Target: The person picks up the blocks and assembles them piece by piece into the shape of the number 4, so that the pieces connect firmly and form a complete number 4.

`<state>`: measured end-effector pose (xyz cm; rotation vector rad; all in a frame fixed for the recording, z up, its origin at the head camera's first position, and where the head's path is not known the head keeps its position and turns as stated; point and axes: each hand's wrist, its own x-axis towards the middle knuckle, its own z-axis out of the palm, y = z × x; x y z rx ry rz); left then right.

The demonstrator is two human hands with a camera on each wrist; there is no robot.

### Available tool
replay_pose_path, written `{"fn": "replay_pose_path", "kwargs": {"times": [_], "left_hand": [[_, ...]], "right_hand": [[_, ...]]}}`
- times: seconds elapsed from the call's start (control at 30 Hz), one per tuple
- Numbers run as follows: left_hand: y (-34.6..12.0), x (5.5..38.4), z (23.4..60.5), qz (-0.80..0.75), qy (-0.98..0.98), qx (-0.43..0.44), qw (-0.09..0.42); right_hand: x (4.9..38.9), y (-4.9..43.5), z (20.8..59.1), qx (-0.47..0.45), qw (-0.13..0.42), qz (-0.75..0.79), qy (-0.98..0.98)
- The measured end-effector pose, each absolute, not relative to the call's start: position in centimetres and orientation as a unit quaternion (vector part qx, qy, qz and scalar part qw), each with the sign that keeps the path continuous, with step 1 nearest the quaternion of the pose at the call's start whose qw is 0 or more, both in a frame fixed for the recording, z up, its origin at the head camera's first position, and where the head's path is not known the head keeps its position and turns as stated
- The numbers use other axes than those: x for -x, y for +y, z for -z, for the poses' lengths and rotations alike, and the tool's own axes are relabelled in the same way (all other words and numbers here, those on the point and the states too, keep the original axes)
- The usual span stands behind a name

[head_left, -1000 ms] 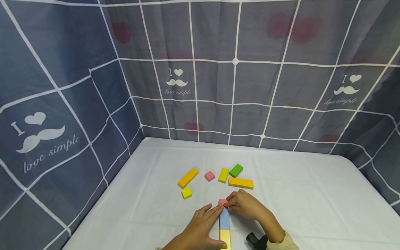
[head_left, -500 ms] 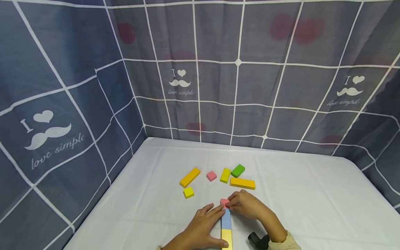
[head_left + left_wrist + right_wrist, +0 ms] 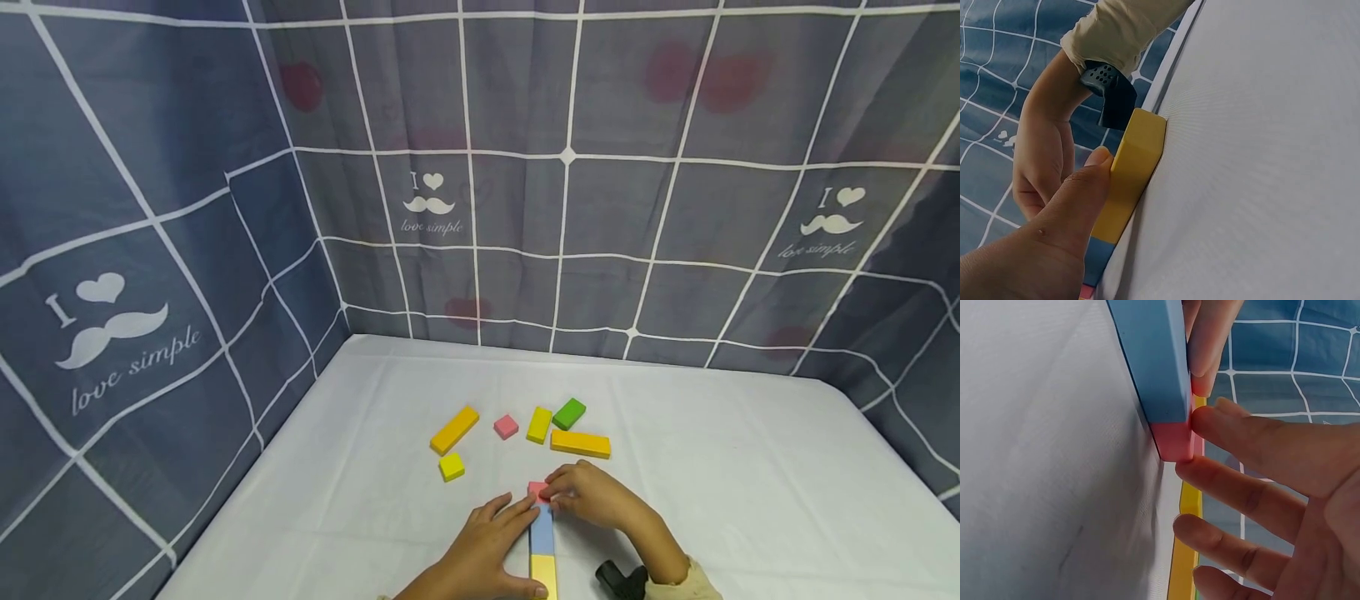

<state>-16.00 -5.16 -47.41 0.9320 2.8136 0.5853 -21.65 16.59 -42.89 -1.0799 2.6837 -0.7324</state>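
Observation:
A straight row of blocks lies on the white cloth: a pink block (image 3: pixel 536 488) at the far end, a blue block (image 3: pixel 542 532), then a pale yellow block (image 3: pixel 543 572). My left hand (image 3: pixel 489 546) lies along its left side, fingers extended. Its thumb touches the yellow block (image 3: pixel 1130 172), and the fingertips reach the pink and blue joint. My right hand (image 3: pixel 592 493) pinches the pink block (image 3: pixel 1172 441), thumb on its top edge and forefinger at its end. The other right fingers stick out loosely in the right wrist view. Pink and blue meet flush there.
Beyond the row lie an orange bar (image 3: pixel 454 430), a yellow cube (image 3: pixel 452 467), a pink cube (image 3: pixel 506 427), a yellow block (image 3: pixel 539 424), a green block (image 3: pixel 569 413) and another orange bar (image 3: pixel 581 443). A checked curtain (image 3: pixel 517 200) surrounds the table (image 3: pixel 712 467).
Both hands keep their places on the row, and the blocks stay where they were. Only the head view shifts slightly.

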Motion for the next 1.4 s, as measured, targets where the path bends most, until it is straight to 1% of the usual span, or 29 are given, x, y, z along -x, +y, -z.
{"fn": "replay_pose_path", "kwargs": {"times": [0.13,0.3,0.47,0.7,0.87,1.0,1.4], "left_hand": [[-5.25,15.87,47.68,-0.205,0.924,-0.317,0.055],[-5.37,15.80,47.75,-0.206,0.925,-0.316,0.051],[-5.37,15.92,47.49,-0.209,0.924,-0.316,0.054],[-5.33,15.85,47.30,-0.194,0.927,-0.315,0.056],[-5.26,15.81,47.47,-0.190,0.929,-0.314,0.049],[-5.38,16.03,47.46,-0.183,0.928,-0.323,0.029],[-5.29,16.00,47.68,-0.190,0.927,-0.320,0.037]], "right_hand": [[21.46,16.78,43.11,0.354,0.080,0.235,0.901],[21.59,16.79,42.98,0.352,0.096,0.246,0.898],[22.02,16.80,42.72,0.361,0.105,0.267,0.887],[21.95,16.89,42.80,0.348,0.126,0.281,0.885],[21.98,16.97,42.90,0.349,0.125,0.279,0.886],[22.31,16.93,42.88,0.342,0.130,0.280,0.888],[22.04,17.00,42.83,0.342,0.125,0.281,0.888]]}}
